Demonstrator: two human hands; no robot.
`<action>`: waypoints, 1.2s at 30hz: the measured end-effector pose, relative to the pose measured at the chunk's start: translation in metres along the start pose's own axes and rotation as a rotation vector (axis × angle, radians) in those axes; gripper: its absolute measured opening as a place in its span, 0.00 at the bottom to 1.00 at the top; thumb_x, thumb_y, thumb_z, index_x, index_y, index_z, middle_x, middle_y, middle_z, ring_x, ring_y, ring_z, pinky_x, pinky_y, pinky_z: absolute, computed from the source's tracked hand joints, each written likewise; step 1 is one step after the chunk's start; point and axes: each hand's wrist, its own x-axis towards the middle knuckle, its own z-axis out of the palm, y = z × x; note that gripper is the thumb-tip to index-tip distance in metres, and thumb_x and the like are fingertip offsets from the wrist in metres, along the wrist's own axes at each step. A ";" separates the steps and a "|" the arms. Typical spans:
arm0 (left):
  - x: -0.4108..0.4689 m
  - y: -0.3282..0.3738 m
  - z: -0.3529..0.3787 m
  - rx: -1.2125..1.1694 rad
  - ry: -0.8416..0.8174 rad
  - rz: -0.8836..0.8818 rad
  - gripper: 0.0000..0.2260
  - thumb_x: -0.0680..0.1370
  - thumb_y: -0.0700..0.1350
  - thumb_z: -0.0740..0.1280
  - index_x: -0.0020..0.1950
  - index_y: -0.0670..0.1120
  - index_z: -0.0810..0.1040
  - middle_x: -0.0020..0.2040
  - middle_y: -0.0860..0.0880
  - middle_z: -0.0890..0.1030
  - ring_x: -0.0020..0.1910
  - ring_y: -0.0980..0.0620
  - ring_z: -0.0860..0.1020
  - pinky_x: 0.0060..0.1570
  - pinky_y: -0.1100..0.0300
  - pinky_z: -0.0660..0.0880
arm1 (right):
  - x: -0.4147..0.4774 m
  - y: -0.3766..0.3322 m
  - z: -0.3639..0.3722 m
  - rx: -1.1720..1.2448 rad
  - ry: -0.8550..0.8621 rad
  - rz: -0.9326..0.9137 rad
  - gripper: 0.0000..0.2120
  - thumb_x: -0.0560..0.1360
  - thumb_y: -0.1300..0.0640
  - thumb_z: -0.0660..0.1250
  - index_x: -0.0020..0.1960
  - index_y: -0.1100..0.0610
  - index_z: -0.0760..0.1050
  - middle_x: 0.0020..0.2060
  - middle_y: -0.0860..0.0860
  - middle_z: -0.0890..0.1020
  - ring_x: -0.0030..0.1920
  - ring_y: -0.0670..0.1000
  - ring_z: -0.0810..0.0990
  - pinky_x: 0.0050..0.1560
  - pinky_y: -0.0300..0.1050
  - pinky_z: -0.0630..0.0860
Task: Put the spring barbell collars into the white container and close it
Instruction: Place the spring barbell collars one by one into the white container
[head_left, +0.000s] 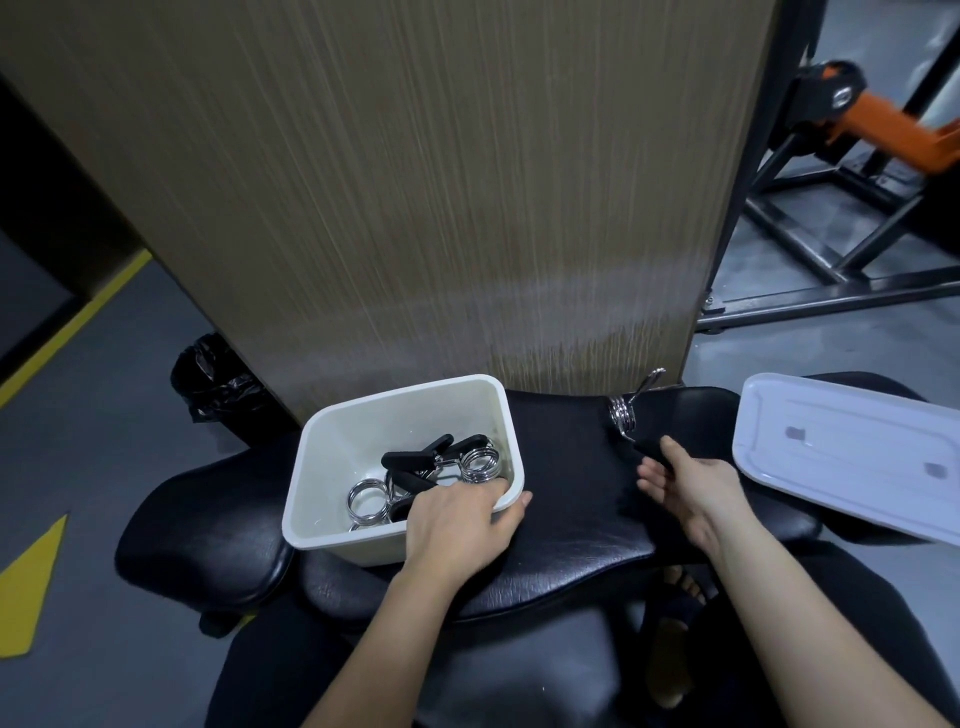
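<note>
The white container (363, 441) stands open on a black padded bench (571, 499), towards its left part. Inside it lie several spring barbell collars (441, 470), chrome coils with black handles, heaped together near the right wall of the container.

The left hand (462, 525) grips the near right corner of the container: the fingers go over the rim to the inside and the thumb presses on the outside wall, so the hand is clamped on the container.

One more collar (626, 410) lies on the bench to the right of the container, well apart from it, near the far edge of the pad. One chrome handle points up and away. The right hand (691, 480) is just beside this collar, with the fingers loosely apart. The fingertips touch or nearly touch the black handle of the collar; I cannot tell if they already hold it.

The white lid (852, 452) rests at the right end of the bench, tilted, separate from the container.

Behind the bench stands a wooden panel (415, 182). A black bag (218, 379) lies on the floor at the far left.
</note>
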 end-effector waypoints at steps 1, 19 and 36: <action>0.000 0.000 0.000 0.003 -0.007 0.004 0.25 0.78 0.68 0.50 0.44 0.49 0.75 0.40 0.49 0.83 0.44 0.43 0.80 0.38 0.54 0.69 | 0.000 0.002 0.000 0.016 -0.052 0.029 0.10 0.82 0.60 0.65 0.48 0.67 0.73 0.40 0.61 0.80 0.38 0.55 0.81 0.28 0.41 0.82; -0.010 -0.145 -0.027 -0.356 0.306 -0.487 0.19 0.82 0.57 0.58 0.62 0.47 0.78 0.61 0.46 0.80 0.62 0.43 0.72 0.59 0.47 0.71 | -0.060 0.046 0.070 -0.139 -0.488 -0.336 0.14 0.82 0.53 0.63 0.57 0.62 0.81 0.49 0.59 0.87 0.45 0.50 0.84 0.44 0.43 0.78; -0.013 -0.145 0.004 -0.407 0.183 -0.750 0.26 0.83 0.55 0.49 0.79 0.47 0.55 0.73 0.46 0.68 0.64 0.41 0.73 0.53 0.46 0.72 | -0.056 0.037 0.142 -1.010 -0.456 -0.965 0.10 0.78 0.53 0.71 0.59 0.47 0.84 0.40 0.45 0.86 0.37 0.45 0.80 0.41 0.36 0.73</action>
